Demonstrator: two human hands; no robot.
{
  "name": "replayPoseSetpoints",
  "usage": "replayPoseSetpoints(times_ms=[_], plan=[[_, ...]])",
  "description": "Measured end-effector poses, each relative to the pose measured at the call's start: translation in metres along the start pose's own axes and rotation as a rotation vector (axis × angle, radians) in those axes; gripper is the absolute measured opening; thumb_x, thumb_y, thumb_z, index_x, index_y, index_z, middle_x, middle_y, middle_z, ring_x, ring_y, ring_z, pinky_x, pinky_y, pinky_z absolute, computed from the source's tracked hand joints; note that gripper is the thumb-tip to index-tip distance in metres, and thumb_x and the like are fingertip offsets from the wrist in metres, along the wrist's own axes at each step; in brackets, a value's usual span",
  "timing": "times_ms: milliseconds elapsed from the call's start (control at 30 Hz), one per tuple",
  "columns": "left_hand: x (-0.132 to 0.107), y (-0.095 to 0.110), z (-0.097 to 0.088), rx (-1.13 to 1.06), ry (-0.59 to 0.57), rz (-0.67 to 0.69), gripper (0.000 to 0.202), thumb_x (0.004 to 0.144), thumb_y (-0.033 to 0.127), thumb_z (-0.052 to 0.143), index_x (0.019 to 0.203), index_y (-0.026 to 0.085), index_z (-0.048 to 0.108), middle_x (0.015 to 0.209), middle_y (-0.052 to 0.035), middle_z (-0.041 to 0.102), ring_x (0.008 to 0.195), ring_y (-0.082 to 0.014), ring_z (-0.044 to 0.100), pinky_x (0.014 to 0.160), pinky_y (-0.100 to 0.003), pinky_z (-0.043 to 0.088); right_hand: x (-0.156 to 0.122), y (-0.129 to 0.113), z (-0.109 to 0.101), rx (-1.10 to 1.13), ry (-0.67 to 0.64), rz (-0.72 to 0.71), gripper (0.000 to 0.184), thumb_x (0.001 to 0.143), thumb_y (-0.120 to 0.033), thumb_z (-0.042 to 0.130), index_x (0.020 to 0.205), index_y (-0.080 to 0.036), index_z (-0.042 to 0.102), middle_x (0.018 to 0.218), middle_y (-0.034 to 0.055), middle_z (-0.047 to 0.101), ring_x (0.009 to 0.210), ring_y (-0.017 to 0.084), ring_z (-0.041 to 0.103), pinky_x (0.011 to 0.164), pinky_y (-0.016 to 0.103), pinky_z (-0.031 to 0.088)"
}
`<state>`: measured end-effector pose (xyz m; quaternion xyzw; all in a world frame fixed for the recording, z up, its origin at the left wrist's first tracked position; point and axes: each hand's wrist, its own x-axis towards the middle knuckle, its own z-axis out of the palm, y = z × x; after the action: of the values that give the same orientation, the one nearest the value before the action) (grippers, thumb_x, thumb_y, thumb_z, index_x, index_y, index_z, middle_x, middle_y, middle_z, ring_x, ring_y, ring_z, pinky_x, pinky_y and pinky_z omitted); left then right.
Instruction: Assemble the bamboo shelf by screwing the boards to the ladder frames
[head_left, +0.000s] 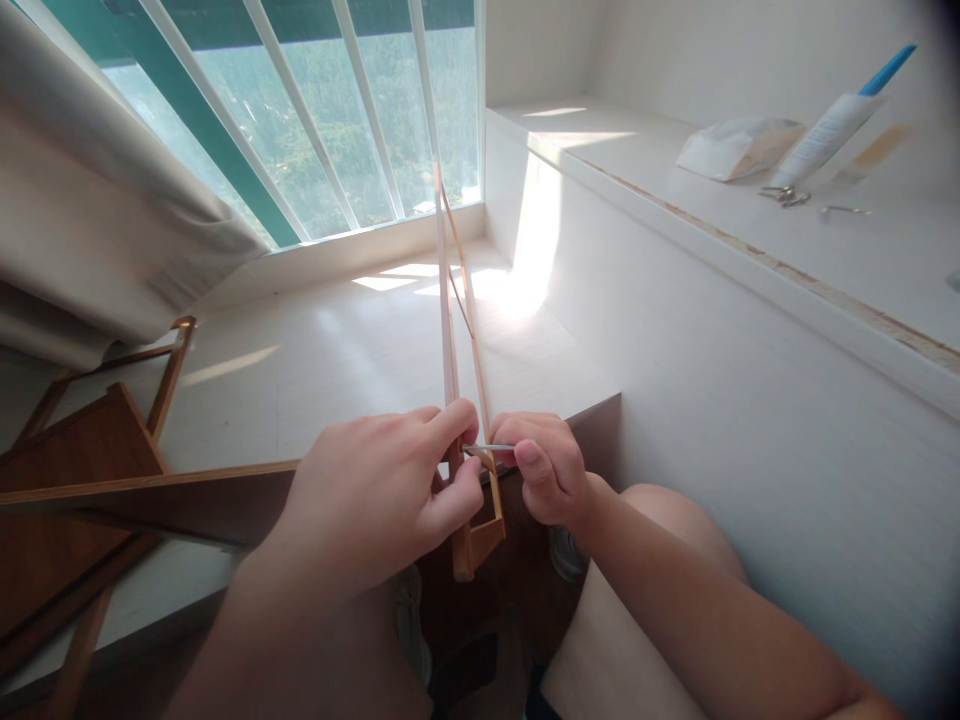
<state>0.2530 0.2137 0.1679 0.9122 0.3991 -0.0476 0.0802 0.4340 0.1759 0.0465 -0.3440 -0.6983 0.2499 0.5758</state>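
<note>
A narrow wooden frame (463, 550) stands on edge between my knees, its long slats running away toward the window. My left hand (367, 490) is closed around the near part of its left slat, with thumb and forefinger beside the tip of a thin silver hex key (491, 448). My right hand (547, 465) is closed on the hex key's other end, which is hidden in the fingers. The key lies level across the frame, its tip at the left slat. Whether a screw sits at that tip is hidden.
A white ledge (712, 215) on the right bears a plastic bag (739, 148), a white tube with a blue end (832, 125) and small metal parts (785, 195). Brown wooden furniture (97, 430) stands at left below a curtain (97, 190). A barred window (322, 110) lies ahead.
</note>
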Motion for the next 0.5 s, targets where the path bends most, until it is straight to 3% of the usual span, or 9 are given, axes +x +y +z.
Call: replayPoseSetpoints(times_ms=[233, 500], plan=[[0.002, 0.0006, 0.0009, -0.002, -0.001, -0.004, 0.019, 0.094, 0.044, 0.04, 0.098, 0.032, 0.053, 0.081, 0.0046, 0.069, 0.071, -0.023, 0.065, 0.058, -0.032, 0.025, 0.0022, 0.0015, -0.0036, 0.023, -0.055, -0.006, 0.032, 0.102, -0.036, 0.034, 0.077, -0.021, 0.047, 0.071, 0.0029, 0.05, 0.063, 0.016, 0.046, 0.061, 0.033, 0.038], [0.0002, -0.0003, 0.0008, 0.002, -0.008, 0.001, 0.019, 0.094, 0.046, 0.039, 0.098, 0.032, 0.053, 0.082, 0.0046, 0.069, 0.072, -0.0238, 0.066, 0.058, -0.032, 0.024, 0.0009, 0.0037, -0.0004, 0.056, -0.024, 0.003, 0.034, 0.101, -0.034, 0.034, 0.071, -0.022, 0.041, 0.067, 0.0017, 0.045, 0.06, 0.015, 0.041, 0.06, 0.033, 0.033]])
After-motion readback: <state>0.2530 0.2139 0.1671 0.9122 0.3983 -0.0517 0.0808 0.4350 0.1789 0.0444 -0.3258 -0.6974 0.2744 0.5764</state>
